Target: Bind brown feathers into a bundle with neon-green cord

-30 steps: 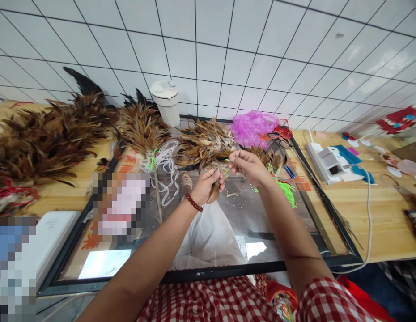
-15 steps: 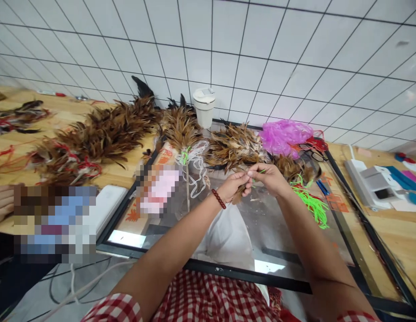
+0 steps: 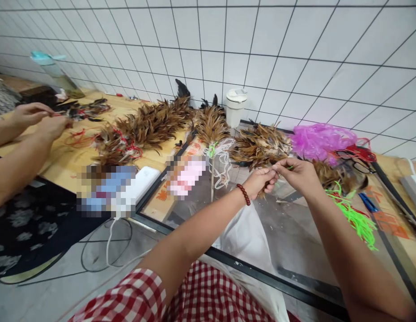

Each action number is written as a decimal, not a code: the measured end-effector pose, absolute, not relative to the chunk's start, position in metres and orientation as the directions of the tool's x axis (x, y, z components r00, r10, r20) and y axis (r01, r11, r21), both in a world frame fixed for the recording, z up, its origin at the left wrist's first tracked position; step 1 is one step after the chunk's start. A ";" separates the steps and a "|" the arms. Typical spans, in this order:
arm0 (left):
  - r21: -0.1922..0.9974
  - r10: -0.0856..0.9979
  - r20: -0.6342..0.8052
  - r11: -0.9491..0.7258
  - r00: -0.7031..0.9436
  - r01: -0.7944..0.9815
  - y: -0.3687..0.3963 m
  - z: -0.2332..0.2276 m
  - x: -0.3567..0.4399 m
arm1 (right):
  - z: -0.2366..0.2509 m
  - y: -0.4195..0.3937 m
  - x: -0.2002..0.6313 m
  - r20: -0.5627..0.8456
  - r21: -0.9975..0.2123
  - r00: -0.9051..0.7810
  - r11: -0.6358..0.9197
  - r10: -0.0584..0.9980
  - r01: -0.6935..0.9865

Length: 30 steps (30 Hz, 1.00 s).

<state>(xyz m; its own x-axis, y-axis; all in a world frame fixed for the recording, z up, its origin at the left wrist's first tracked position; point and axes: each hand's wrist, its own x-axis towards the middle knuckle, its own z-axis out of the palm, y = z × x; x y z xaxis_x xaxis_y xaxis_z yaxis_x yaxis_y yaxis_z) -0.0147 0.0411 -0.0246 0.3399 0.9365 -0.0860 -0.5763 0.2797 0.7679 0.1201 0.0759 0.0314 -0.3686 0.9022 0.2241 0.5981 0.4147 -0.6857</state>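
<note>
Left hand [image 3: 261, 181] closed round a small bundle of brown feathers [image 3: 262, 192], fingers together and clamped on its upper part; bundle held over the glass-topped table [image 3: 295, 232], just in front of the brown feather pile [image 3: 261, 147]. Long axis of the bundle near upright, slightly tilted, loose tips hanging down and toward the wearer below the fist, bound end up at the fingertips. Right hand [image 3: 297, 176] touching the left at thumb and forefinger, tips pinched together on a green string [image 3: 290, 167] that shows as a short bit just beside the pinch; rest of that string hidden. Red bead bracelet [image 3: 243, 194] on the left wrist. Loose neon green strings [image 3: 354, 217] lying on the glass to the right, well apart from the hands. Pink plastic bag [image 3: 320, 141] behind the right hand, white lidded cup [image 3: 235, 106] against the tiled wall, feather duster on a stick [image 3: 212, 134] with white cord left of the hands. Versus half a second ago: view swung left, so hands now sit further right in frame; grip and pinch unchanged, bundle same tilt. Co-worker's two hands [image 3: 40, 120] newly in view at far left over the wooden bench [image 3: 74, 156], handling dark feathers; finger state there too small to tell. White power strip at right gone from view.
</note>
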 end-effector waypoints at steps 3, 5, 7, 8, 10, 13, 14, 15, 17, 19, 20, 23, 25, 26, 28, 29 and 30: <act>0.780 0.964 -0.094 0.227 0.250 -0.584 0.042 -0.024 -0.015 | 0.033 0.079 0.125 0.179 -0.643 -0.398 0.413 0.900 0.645; 0.771 0.972 -0.082 0.202 0.220 -0.603 0.042 -0.024 -0.016 | 0.035 0.081 0.130 0.135 -0.607 -0.439 0.425 0.888 0.672; 0.769 0.974 -0.064 0.187 0.217 -0.611 0.042 -0.024 -0.016 | 0.039 0.082 0.135 0.091 -0.569 -0.501 0.458 0.860 0.683; 0.775 0.974 -0.056 0.180 0.218 -0.606 0.041 -0.024 -0.016 | 0.041 0.082 0.137 0.072 -0.540 -0.535 0.484 0.842 0.688; 0.801 0.975 -0.046 0.167 0.219 -0.575 0.040 -0.024 -0.015 | 0.045 0.081 0.139 0.054 -0.444 -0.604 0.561 0.795 0.699; 0.846 0.976 -0.052 0.156 0.213 -0.509 0.039 -0.024 -0.012 | 0.052 0.078 0.142 0.088 -0.260 -0.690 0.685 0.719 0.681; 0.857 0.975 -0.055 0.157 0.215 -0.492 0.039 -0.025 -0.011 | 0.055 0.077 0.144 0.106 -0.213 -0.708 0.712 0.698 0.669; 0.864 0.975 -0.057 0.157 0.217 -0.479 0.039 -0.025 -0.010 | 0.058 0.076 0.146 0.117 -0.179 -0.722 0.729 0.682 0.660; 0.872 0.974 -0.058 0.156 0.217 -0.464 0.039 -0.026 -0.009 | 0.065 0.075 0.150 0.109 -0.149 -0.723 0.730 0.683 0.667; 0.879 0.975 -0.069 0.160 0.212 -0.449 0.039 -0.026 -0.010 | 0.071 0.072 0.154 0.078 -0.155 -0.699 0.702 0.711 0.696; 0.885 0.974 -0.080 0.167 0.211 -0.434 0.039 -0.025 -0.010 | 0.073 0.071 0.155 0.066 -0.162 -0.684 0.684 0.726 0.711; 0.911 0.968 -0.112 0.191 0.225 -0.366 0.039 -0.024 -0.010 | 0.078 0.066 0.154 0.083 -0.170 -0.669 0.672 0.739 0.721; 0.928 0.962 -0.129 0.203 0.242 -0.312 0.038 -0.023 -0.011 | 0.079 0.062 0.150 0.130 -0.169 -0.691 0.703 0.711 0.691; 0.936 0.958 -0.135 0.207 0.254 -0.283 0.038 -0.022 -0.011 | 0.079 0.060 0.148 0.156 -0.171 -0.708 0.725 0.688 0.667; 0.951 0.947 -0.141 0.211 0.289 -0.228 0.037 -0.022 -0.011 | 0.079 0.058 0.143 0.195 -0.187 -0.749 0.774 0.633 0.605; 0.958 0.943 -0.137 0.204 0.304 -0.204 0.037 -0.022 -0.011 | 0.078 0.058 0.140 0.213 -0.197 -0.763 0.792 0.610 0.578; 0.963 0.936 -0.135 0.202 0.325 -0.181 0.037 -0.022 -0.011 | 0.077 0.059 0.138 0.213 -0.211 -0.776 0.803 0.594 0.557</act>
<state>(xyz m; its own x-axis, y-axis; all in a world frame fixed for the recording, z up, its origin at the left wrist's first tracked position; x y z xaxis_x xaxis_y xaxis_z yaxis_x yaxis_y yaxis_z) -0.0110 0.0366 -0.0222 0.3251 0.9360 -0.1352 -0.1809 0.2019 0.9625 0.1381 0.0590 0.0767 -0.7761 0.5937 0.2127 0.5566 0.8034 -0.2115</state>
